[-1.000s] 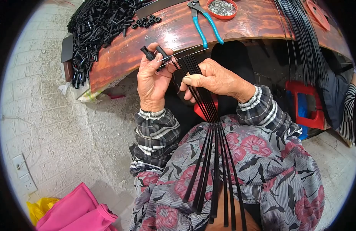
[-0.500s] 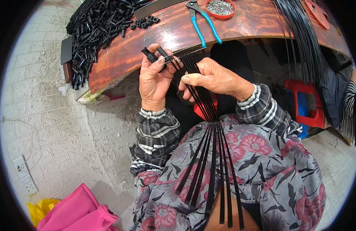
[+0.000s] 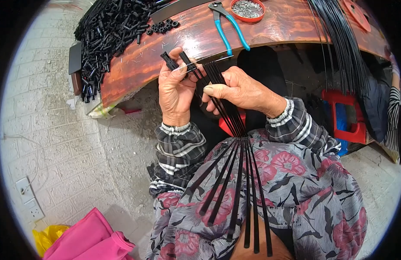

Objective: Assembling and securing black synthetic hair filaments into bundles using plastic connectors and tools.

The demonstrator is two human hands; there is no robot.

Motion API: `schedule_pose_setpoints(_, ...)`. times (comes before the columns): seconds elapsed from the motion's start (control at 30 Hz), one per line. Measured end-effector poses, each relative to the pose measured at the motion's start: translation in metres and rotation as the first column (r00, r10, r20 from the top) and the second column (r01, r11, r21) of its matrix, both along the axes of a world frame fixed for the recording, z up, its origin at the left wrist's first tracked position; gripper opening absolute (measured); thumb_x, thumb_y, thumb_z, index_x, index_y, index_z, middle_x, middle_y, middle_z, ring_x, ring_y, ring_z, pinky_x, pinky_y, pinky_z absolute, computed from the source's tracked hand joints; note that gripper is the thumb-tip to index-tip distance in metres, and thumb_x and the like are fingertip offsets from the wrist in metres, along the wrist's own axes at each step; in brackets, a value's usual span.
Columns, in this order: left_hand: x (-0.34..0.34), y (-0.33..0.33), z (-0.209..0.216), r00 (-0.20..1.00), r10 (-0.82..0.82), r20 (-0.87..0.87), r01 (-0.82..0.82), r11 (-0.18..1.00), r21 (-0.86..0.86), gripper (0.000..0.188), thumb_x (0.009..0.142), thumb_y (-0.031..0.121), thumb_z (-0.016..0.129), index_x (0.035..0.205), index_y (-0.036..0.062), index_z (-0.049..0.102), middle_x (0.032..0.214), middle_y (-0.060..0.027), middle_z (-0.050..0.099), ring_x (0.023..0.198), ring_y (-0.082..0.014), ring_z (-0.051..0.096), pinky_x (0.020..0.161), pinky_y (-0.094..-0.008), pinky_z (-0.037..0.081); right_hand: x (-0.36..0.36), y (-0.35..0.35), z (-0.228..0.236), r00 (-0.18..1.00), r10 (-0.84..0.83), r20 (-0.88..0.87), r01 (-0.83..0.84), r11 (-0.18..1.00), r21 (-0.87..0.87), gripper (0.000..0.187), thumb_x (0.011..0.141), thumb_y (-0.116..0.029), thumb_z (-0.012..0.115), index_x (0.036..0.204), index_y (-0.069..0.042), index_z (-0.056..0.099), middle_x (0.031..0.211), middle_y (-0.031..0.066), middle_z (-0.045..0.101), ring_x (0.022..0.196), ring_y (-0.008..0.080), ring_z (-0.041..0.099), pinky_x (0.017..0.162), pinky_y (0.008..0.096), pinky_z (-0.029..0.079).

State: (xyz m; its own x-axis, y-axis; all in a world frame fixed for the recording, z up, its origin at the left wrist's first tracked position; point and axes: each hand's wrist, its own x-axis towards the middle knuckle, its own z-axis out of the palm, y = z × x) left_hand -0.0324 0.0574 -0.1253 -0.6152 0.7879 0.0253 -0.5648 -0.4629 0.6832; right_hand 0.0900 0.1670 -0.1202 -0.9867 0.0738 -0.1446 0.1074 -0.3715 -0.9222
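Observation:
My left hand (image 3: 175, 99) is raised near the table's front edge, its fingers closed around a ribbed black plastic fitting (image 3: 169, 61). A thin, pale metal wire (image 3: 218, 58) runs from these fingers toward the right, across the tops of several slender black rods (image 3: 230, 110) that look like umbrella ribs. My right hand (image 3: 248, 92) grips the rods just below their upper ends, thumb on top. Lower down they draw together, then fan out over my lap. Fingers partly hide how the wire meets the rods and the fitting.
On the wooden table (image 3: 187, 45) lie a heap of black plastic fittings (image 3: 118, 30), blue-handled pliers (image 3: 228, 27) and a red dish (image 3: 248, 18) of small metal pieces. Long black rods (image 3: 345, 52) hang over its right edge. A red stool (image 3: 345, 117) stands below. Pink cloth (image 3: 88, 238) lies lower left.
My left hand has shifted slightly right, and the fitting in it has turned a little. The lower ends of the rods have spread and swung slightly. My right hand is almost still.

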Motion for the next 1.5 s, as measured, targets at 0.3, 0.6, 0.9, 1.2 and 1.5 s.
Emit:
schedule_pose_setpoints(0.3, 0.002, 0.007, -0.001, 0.998, 0.055, 0.01, -0.055, 0.998, -0.004, 0.039, 0.074, -0.004, 0.055, 0.112, -0.0009, 0.044, 0.081, -0.0036, 0.054, 0.078, -0.0214, 0.058, 0.076, -0.0359, 0.051, 0.001, 0.002, -0.002, 0.999, -0.048, 0.005, 0.048, 0.998, 0.041, 0.025, 0.084, -0.019, 0.053, 0.074, 0.003, 0.059, 0.063, 0.0078, 0.06, 0.054, 0.0119, 0.059, 0.05, 0.021, 0.048)
schedule_pose_setpoints(0.6, 0.008, 0.009, 0.001, 0.998, 0.027, 0.057, -0.027, 1.0, -0.003, 0.038, 0.077, -0.001, 0.056, 0.113, 0.0015, 0.045, 0.087, -0.0068, 0.056, 0.081, -0.0197, 0.057, 0.079, -0.0353, 0.049, 0.005, 0.004, 0.001, 1.0, -0.008, 0.007, 0.008, 1.0, -0.02, 0.026, 0.084, -0.019, 0.053, 0.077, 0.005, 0.059, 0.064, 0.0093, 0.061, 0.055, 0.0127, 0.06, 0.051, 0.0214, 0.049)
schedule_pose_setpoints(0.9, 0.005, 0.007, 0.008, 0.999, -0.001, 0.034, 0.001, 1.0, 0.005, 0.039, 0.077, 0.0, 0.056, 0.114, 0.0012, 0.044, 0.085, -0.0065, 0.055, 0.081, -0.0197, 0.057, 0.079, -0.0357, 0.048, 0.004, 0.002, 0.003, 1.0, -0.018, 0.011, 0.018, 1.0, 0.003, 0.026, 0.083, -0.018, 0.053, 0.077, 0.005, 0.06, 0.064, 0.0095, 0.061, 0.055, 0.0127, 0.059, 0.052, 0.0217, 0.049)
schedule_pose_setpoints(1.2, 0.005, 0.007, 0.01, 0.999, 0.039, -0.021, -0.039, 0.999, -0.018, 0.038, 0.077, -0.003, 0.054, 0.113, -0.0012, 0.043, 0.081, -0.0032, 0.052, 0.082, -0.0213, 0.058, 0.079, -0.0364, 0.049, 0.005, 0.0, 0.006, 0.998, -0.055, -0.001, 0.055, 0.998, 0.022, 0.026, 0.084, -0.019, 0.052, 0.077, 0.005, 0.06, 0.064, 0.0099, 0.061, 0.054, 0.0127, 0.059, 0.051, 0.0215, 0.049)
schedule_pose_setpoints(1.5, 0.011, 0.005, 0.02, 0.997, 0.07, 0.029, -0.069, 0.996, -0.049, 0.037, 0.077, -0.002, 0.053, 0.113, -0.0016, 0.043, 0.083, -0.002, 0.052, 0.081, -0.0201, 0.057, 0.08, -0.0368, 0.049, 0.007, -0.002, 0.011, 0.998, -0.051, -0.021, 0.051, 0.999, 0.009, 0.027, 0.084, -0.02, 0.053, 0.078, 0.004, 0.06, 0.065, 0.0096, 0.062, 0.054, 0.0127, 0.06, 0.05, 0.0215, 0.049)
